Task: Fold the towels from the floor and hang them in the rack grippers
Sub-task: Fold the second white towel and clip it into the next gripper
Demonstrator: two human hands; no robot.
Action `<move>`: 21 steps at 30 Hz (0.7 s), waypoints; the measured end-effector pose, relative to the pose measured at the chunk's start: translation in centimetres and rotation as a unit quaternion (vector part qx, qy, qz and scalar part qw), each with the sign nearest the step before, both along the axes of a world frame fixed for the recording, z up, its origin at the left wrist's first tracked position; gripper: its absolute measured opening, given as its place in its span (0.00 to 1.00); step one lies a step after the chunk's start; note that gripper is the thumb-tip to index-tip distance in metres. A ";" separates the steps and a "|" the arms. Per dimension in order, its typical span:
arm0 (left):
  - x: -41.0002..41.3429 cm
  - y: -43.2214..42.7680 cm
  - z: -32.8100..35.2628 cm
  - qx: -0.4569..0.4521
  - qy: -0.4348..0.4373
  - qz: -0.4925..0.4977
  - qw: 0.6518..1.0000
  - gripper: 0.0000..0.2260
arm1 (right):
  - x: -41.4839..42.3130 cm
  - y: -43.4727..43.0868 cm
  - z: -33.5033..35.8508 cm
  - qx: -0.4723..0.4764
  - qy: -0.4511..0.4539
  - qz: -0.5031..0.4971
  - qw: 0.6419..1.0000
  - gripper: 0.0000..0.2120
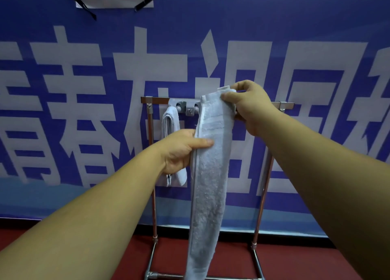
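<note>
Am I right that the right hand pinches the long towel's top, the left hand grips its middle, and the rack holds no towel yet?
Only the last part is wrong: the head view shows a folded towel already hanging on the rack.

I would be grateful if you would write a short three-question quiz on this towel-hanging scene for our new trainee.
1. True or false: a folded towel already hangs from the rack.
2. Which hand pinches the top end of the long towel? A) the left B) the right C) neither
3. Fill in: the left hand grips the long towel partway down, and its lower end hangs toward the ____ floor.

Key
1. True.
2. B: the right hand pinches the top end in its fingers.
3. Red.
</note>
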State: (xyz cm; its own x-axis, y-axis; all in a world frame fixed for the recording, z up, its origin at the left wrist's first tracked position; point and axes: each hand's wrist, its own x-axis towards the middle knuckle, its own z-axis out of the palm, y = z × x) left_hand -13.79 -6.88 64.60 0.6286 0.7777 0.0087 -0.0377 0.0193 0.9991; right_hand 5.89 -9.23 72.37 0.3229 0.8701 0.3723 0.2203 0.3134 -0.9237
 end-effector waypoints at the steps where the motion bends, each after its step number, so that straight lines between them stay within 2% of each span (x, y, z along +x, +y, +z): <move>1: 0.0 0.0 0.4 0.002 -0.001 0.013 1.000 0.16 | 0.1 0.2 -0.3 -0.019 0.022 0.003 1.000 0.13; 5: 0.4 0.6 2.3 -0.012 -0.060 0.089 0.994 0.12 | 0.2 0.4 -4.1 -0.173 0.099 0.113 0.973 0.27; 8: 0.5 1.3 3.1 -0.031 -0.074 0.132 0.988 0.10 | 0.5 -0.2 -8.3 -0.249 0.086 0.210 0.942 0.33; 11: 0.6 1.8 3.1 -0.040 -0.076 0.144 0.986 0.09 | -0.3 -1.3 -11.8 -0.260 0.058 0.253 0.930 0.23; 15: 0.3 2.5 2.6 -0.044 -0.071 0.151 0.985 0.14 | -1.1 -1.0 -14.1 -0.234 0.102 0.259 0.932 0.13; 21: -0.8 3.0 2.0 -0.043 -0.051 0.169 0.983 0.14 | -1.3 -0.3 -12.8 -0.185 0.095 0.255 0.944 0.12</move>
State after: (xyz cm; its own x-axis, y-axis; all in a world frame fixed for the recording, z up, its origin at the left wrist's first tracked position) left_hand -14.57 -3.86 66.59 0.3332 0.9427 -0.0159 -0.1565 0.0719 0.9851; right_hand 4.63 -9.53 59.58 -0.1423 0.9898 -0.0099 -0.0525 -0.0175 -0.9985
